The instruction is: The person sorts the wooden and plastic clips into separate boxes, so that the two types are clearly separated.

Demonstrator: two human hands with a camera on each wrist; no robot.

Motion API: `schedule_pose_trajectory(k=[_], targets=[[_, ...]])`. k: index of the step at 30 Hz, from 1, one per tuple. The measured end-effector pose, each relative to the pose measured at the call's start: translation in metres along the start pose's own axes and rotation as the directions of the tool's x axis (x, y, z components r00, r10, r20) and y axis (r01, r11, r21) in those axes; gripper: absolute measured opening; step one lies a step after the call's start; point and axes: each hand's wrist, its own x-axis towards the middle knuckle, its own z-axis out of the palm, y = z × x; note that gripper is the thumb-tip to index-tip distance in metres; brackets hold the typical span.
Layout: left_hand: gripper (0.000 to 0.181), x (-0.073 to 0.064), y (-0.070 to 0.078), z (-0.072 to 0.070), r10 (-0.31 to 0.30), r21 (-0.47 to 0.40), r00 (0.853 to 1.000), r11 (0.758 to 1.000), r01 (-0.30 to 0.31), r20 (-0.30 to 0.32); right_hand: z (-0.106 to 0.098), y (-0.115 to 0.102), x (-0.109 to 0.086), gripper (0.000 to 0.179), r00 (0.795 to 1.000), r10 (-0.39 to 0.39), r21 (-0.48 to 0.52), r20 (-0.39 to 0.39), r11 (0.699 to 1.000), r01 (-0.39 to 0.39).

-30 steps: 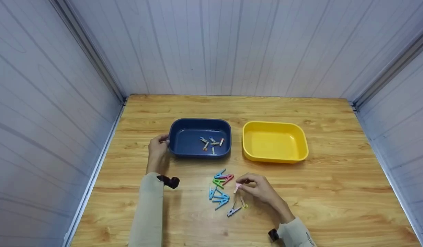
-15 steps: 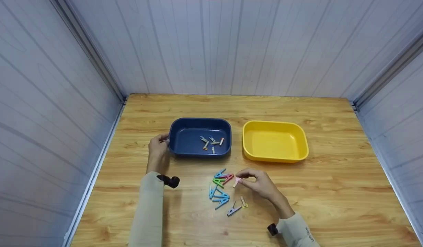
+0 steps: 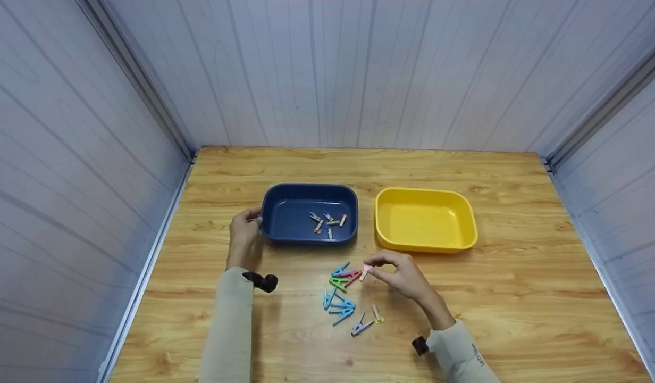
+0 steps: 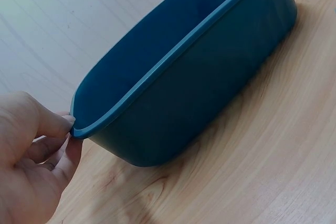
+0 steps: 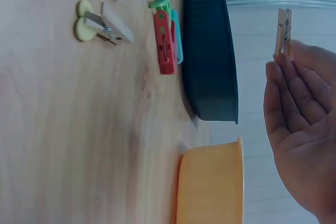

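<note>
My left hand (image 3: pixel 243 232) pinches the left end of the dark blue bin (image 3: pixel 285 234); in the left wrist view the thumb (image 4: pixel 60 124) lies at the rim with curled fingers beneath. Several small wooden clothespins (image 3: pixel 318 225) lie in that bin's right half. My right hand (image 3: pixel 404 277) pinches a wooden clothespin (image 5: pixel 284 32) with a pink piece at its end, raised above the table. Just left of it on the table lie a red clothespin (image 5: pixel 165 43), a green clothespin (image 3: pixel 337 282) and several blue clothespins (image 3: pixel 342 305).
A yellow bin (image 3: pixel 426 247) stands to the right of the blue one, with nothing seen inside. Nearer the front lie a wooden clothespin with a yellow end (image 3: pixel 377 314) and a grey-lilac clothespin (image 3: pixel 362 327). Pale panel walls (image 3: pixel 327 74) border the wooden table.
My right hand has moved up and slightly away from me with the wooden clothespin, off the two front clothespins toward the bins. The left hand and both bins have stayed put.
</note>
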Motion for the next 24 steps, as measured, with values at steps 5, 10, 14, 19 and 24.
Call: schedule_pose_trajectory(k=[5,10,14,19,24], targets=[[0.029,-0.001,0.0,0.001,-0.021,-0.072,1.0,0.997,0.021,0.005,-0.001,-0.003,0.006,0.015,0.999,0.026,0.005,-0.019,1.0,-0.026],[0.029,-0.001,0.001,0.001,-0.024,-0.06,1.0,0.998,0.023,-0.002,0.0,-0.002,0.012,0.015,0.998,0.053,0.011,-0.042,0.999,-0.053],[0.03,0.0,0.0,0.0,0.006,0.02,1.0,1.0,-0.006,0.001,0.002,-0.001,0.018,0.015,0.997,0.049,0.038,-0.063,0.998,-0.047],[0.03,0.001,-0.002,-0.001,0.042,0.068,0.999,0.997,-0.042,0.003,0.006,-0.001,0.028,0.015,0.996,0.049,0.052,-0.076,0.998,-0.046],[0.03,0.001,-0.001,0.0,0.033,0.03,0.999,0.999,-0.033,0.0,0.004,-0.002,0.037,0.016,0.992,0.086,0.074,-0.094,0.994,-0.079]])
